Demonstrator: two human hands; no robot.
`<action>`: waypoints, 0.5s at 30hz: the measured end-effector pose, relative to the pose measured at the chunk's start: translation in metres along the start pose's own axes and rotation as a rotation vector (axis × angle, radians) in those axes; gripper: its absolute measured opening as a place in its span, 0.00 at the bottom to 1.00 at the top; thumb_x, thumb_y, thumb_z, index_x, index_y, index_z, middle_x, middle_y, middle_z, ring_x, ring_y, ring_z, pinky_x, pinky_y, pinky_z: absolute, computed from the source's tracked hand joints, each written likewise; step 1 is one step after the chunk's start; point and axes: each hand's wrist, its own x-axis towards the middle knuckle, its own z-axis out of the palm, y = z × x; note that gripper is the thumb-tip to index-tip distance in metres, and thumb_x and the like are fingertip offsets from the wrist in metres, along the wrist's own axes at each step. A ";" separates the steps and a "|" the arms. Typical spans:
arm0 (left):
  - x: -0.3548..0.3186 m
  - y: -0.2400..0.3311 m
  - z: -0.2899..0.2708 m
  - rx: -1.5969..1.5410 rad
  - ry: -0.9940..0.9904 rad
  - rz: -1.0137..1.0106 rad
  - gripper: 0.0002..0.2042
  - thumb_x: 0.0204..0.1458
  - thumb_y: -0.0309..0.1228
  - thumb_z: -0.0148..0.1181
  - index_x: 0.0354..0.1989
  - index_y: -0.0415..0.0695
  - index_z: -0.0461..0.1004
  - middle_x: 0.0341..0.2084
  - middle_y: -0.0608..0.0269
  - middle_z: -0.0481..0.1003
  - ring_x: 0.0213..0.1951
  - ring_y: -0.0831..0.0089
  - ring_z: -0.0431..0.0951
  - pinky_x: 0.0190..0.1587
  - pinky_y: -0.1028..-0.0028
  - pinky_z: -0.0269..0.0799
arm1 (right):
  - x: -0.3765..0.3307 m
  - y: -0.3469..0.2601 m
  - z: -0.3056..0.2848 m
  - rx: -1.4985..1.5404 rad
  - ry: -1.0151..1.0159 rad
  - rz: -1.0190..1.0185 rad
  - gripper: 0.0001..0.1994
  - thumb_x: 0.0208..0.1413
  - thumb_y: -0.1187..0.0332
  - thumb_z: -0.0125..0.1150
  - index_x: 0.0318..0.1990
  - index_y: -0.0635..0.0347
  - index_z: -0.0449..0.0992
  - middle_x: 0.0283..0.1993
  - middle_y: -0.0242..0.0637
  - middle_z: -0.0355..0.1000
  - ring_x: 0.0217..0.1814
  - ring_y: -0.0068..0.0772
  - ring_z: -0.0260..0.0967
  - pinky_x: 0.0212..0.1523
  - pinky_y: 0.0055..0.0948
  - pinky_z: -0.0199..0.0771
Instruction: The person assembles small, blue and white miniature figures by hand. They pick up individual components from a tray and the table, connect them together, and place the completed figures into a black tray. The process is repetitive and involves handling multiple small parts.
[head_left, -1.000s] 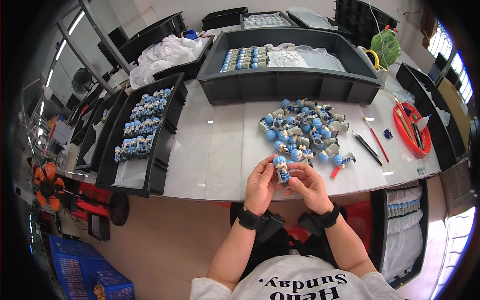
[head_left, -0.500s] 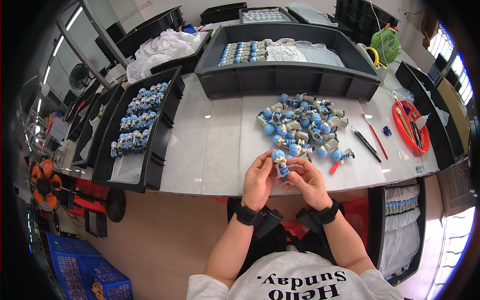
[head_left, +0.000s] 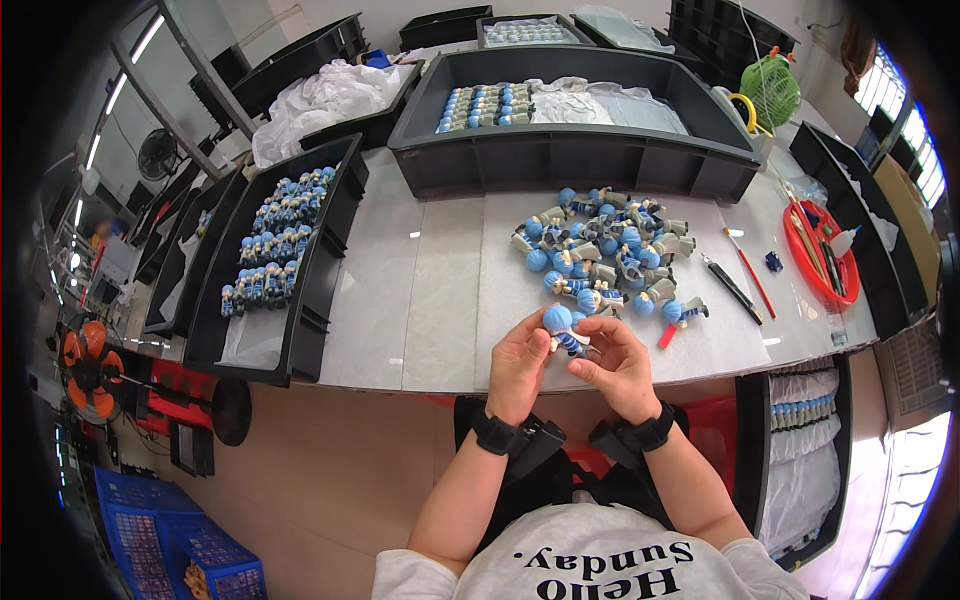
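We hold one small figurine (head_left: 563, 333), blue round head and striped body, between both hands just above the near edge of the white table (head_left: 430, 300). The left hand (head_left: 520, 362) pinches it at the head end; the right hand (head_left: 620, 365) has its fingers closed narrowly on the body. For a clean fit we judge it best to steady the head and turn only the body (short grips, no squeezing). Beyond lies a loose heap of like figurines (head_left: 605, 250), and a black tray (head_left: 330, 270) of ranked ones stands at left.
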 end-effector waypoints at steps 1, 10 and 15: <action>0.000 -0.001 -0.002 0.054 -0.011 0.014 0.18 0.54 0.38 0.47 0.49 0.39 0.64 0.38 0.67 0.70 0.41 0.77 0.67 0.45 0.73 0.63 | 0.000 0.001 0.001 -0.012 0.014 -0.023 0.23 0.40 0.80 0.63 0.46 0.63 0.64 0.47 0.33 0.61 0.49 0.23 0.60 0.41 0.21 0.66; 0.003 0.004 0.004 -0.062 0.046 -0.060 0.14 0.55 0.33 0.47 0.47 0.39 0.66 0.37 0.67 0.70 0.38 0.80 0.68 0.43 0.77 0.64 | 0.000 0.001 -0.001 -0.065 0.030 -0.062 0.24 0.36 0.82 0.65 0.45 0.62 0.66 0.46 0.30 0.58 0.48 0.21 0.59 0.39 0.18 0.64; 0.002 0.006 0.003 -0.090 0.035 -0.060 0.15 0.55 0.31 0.46 0.48 0.38 0.64 0.38 0.66 0.70 0.39 0.80 0.68 0.44 0.76 0.64 | 0.000 0.000 0.000 -0.081 0.031 -0.078 0.23 0.37 0.81 0.65 0.45 0.62 0.66 0.46 0.30 0.58 0.48 0.21 0.59 0.39 0.18 0.64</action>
